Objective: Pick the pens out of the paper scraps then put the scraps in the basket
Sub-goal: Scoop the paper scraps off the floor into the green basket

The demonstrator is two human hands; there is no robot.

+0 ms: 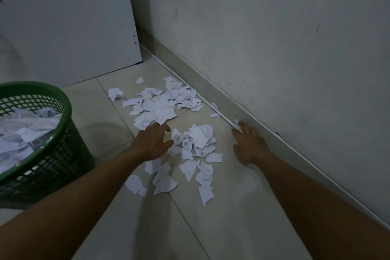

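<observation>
Scraps of torn white paper (166, 107) lie scattered over the pale tiled floor (232, 207), some plain and some printed, in a loose spread that runs from near the white panel (69, 27) down toward the person. The left hand (153, 143) reaches flat over the floor with its fingers (162, 126) spread apart and relaxed, the tips touching the near edge of the far heap and the thumb just beside a small crumpled mound of scraps (196, 141). The right hand (248, 145) lies on the other side of that mound, palm down, fingers apart, the tips touching a single scrap (236, 124) that sits against the white strip at the foot of the wall (274, 38). Neither hand grips anything. More scraps (168, 179) lie nearer, between the two forearms. The green mesh basket (63, 154) stands on the floor at the left, well apart from the heap, already partly filled with paper (25, 131). No pens can be made out among the scraps.
</observation>
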